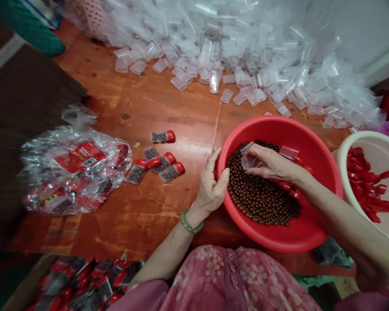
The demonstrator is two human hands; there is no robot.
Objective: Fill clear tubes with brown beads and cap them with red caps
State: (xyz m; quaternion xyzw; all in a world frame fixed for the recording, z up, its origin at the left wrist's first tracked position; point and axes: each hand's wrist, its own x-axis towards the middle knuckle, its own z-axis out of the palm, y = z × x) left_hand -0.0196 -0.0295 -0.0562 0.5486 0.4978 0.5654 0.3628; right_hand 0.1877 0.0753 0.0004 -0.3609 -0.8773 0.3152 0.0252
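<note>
My left hand (212, 183) grips the near-left rim of a red plastic basin (317, 149), thumb inside, fingers curled over the edge. The basin holds a mass of small dark brown beads (259, 198) and a few red caps. My right hand (269, 163) is inside the basin above the beads, fingers closed on a small clear plastic vial (250, 162). Another empty clear vial (288, 151) lies in the basin just beyond that hand.
A big heap of empty clear vials (246, 56) covers the far side of the wooden table (155, 108). Several filled, red-capped vials (162, 164) lie left of the basin. A plastic bag of packaged vials (74, 172) sits further left. A white bowl of red caps (372, 185) stands at right.
</note>
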